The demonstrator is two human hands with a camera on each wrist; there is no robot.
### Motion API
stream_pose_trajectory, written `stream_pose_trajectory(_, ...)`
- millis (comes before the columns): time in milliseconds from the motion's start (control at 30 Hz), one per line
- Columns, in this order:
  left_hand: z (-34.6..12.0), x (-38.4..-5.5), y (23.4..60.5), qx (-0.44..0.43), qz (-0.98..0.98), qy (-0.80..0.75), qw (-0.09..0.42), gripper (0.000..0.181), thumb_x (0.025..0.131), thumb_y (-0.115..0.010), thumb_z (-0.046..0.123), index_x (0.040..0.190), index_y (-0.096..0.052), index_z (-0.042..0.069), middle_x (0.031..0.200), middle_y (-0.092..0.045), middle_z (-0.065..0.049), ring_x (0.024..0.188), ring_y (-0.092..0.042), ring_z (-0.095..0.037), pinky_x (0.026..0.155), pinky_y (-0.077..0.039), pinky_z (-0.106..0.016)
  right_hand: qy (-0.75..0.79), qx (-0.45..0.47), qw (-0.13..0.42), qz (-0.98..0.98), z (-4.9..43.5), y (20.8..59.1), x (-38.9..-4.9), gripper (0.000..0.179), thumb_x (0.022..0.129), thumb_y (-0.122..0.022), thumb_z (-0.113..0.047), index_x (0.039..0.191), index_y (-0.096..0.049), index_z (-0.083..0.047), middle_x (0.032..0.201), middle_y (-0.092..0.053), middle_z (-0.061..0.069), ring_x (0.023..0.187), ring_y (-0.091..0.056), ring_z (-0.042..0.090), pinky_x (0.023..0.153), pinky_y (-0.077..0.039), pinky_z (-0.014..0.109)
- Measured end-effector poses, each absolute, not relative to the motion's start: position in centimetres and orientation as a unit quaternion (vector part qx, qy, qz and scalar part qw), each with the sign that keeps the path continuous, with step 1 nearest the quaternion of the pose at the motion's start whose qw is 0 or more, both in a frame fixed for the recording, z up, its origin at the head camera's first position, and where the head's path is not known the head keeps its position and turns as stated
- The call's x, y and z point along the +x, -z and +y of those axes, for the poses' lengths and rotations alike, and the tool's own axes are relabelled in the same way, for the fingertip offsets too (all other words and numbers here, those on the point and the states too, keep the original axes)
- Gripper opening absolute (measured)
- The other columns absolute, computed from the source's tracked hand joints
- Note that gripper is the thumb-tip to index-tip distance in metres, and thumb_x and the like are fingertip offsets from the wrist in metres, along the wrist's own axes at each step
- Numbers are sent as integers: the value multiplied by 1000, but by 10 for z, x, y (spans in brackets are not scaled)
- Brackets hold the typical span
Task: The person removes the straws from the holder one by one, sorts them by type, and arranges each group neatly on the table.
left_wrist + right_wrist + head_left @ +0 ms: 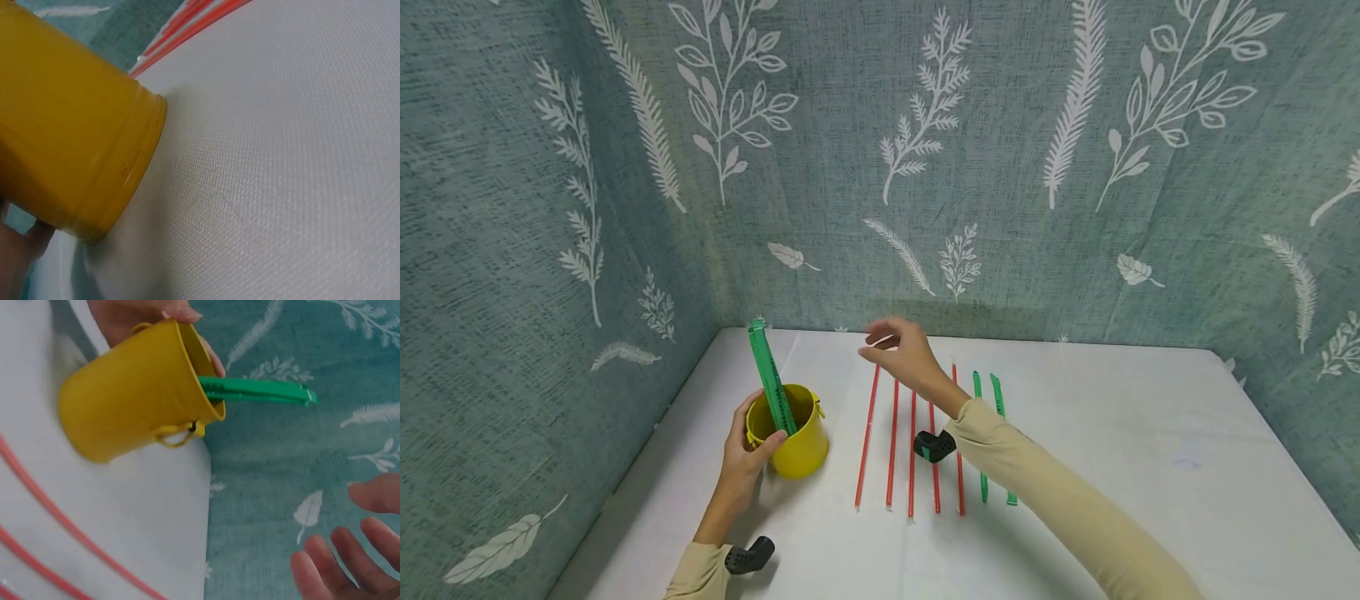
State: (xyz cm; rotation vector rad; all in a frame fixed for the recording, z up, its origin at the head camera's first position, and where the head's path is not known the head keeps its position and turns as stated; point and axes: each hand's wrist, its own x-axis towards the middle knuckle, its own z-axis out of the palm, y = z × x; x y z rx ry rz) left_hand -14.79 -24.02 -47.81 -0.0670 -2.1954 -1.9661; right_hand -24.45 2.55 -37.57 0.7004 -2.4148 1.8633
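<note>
A yellow bucket (801,446) with small side handles stands on the table at the left. My left hand (745,450) grips it, thumb over the rim and fingers round the outer side. Long green printed strips (769,371) lean up out of the bucket; I cannot tell how many. My right hand (906,358) hovers to the right of the bucket, above the far ends of several thin red straw-like sticks (892,450). Its fingers are loosely bent, with nothing between them in the right wrist view. Two green sticks (998,396) lie right of the red ones, partly hidden by the right forearm.
A white cloth covers the table (1150,450). Green-grey patterned fabric (1000,167) hangs behind it and along the left side. A black wrist device (934,447) on the right arm hides part of the red sticks.
</note>
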Motion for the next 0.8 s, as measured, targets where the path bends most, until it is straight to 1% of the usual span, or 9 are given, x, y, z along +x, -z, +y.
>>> stream_pose_trajectory(100,-235,-142,466,-22,-743,662,94,68,89,-56,1,148,-24,11,134,-38,-7,115,-39,-18,91,-40,-16,-595,238,1,-768,15,369,-242,30,85,-69,-10,113,-61,-3,109,-63,16,96,-62,28,77,-53,32)
stream_pose_trajectory(200,-233,-140,461,-22,-744,661,94,68,89,-56,1,148,-24,10,133,-38,-7,115,-40,-18,91,-40,-16,-595,244,-2,-766,4,368,-242,29,85,-69,-10,113,-61,-4,109,-63,15,95,-62,27,76,-53,31)
stream_pose_trajectory(267,-236,-143,467,-22,-742,663,93,68,89,-56,1,148,-24,12,133,-38,-6,115,-40,-18,91,-40,-16,-595,245,-8,-766,-3,368,-243,30,86,-69,-10,113,-61,-3,109,-63,15,96,-62,27,77,-53,31)
stream_pose_trajectory(333,-239,-146,474,-21,-741,664,92,69,89,-56,1,148,-24,14,134,-38,-5,115,-40,-19,92,-40,-17,-594,247,-8,-765,-10,373,-247,29,85,-69,-11,112,-61,-5,108,-63,11,94,-62,24,76,-53,29)
stream_pose_trajectory(500,-245,-152,487,-25,-742,662,97,69,90,-57,3,148,-26,21,135,-39,-3,118,-39,-17,93,-39,-17,-600,256,-23,-757,-22,371,-247,29,86,-68,-11,113,-61,-5,110,-62,16,96,-62,25,75,-53,29)
stream_pose_trajectory(800,-246,-152,488,-35,-742,661,105,68,89,-59,7,147,-27,22,134,-39,-4,118,-40,-19,93,-40,-17,-608,262,-34,-749,-41,374,-248,31,85,-69,-10,114,-61,-3,109,-62,16,97,-62,27,77,-53,28)
